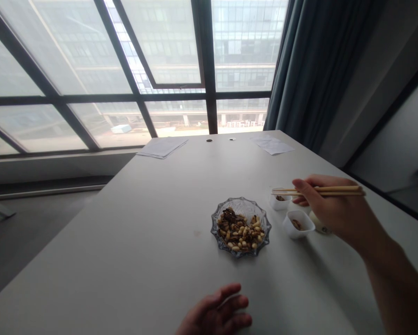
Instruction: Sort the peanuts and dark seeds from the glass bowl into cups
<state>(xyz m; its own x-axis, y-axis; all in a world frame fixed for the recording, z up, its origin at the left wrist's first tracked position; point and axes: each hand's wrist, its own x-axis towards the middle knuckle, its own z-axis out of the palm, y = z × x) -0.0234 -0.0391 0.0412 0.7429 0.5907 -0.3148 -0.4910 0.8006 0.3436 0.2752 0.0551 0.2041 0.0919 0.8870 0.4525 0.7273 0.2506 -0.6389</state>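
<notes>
My right hand is closed around a pair of chopsticks, whose tips point left over a small white cup with some dark bits inside. Nearer to me stands a second white cup, holding brown pieces. Behind it, partly hidden by my right hand, is a pale round object. To the left of the cups sits a scalloped glass bowl of mixed peanuts and dark seeds. My left hand is at the table's near side below the bowl, fingers apart, holding nothing.
The white table stretches toward a large window. Papers lie at its far left corner and more sheets at the far right. Two round holes are in the far tabletop. A dark curtain hangs at the right.
</notes>
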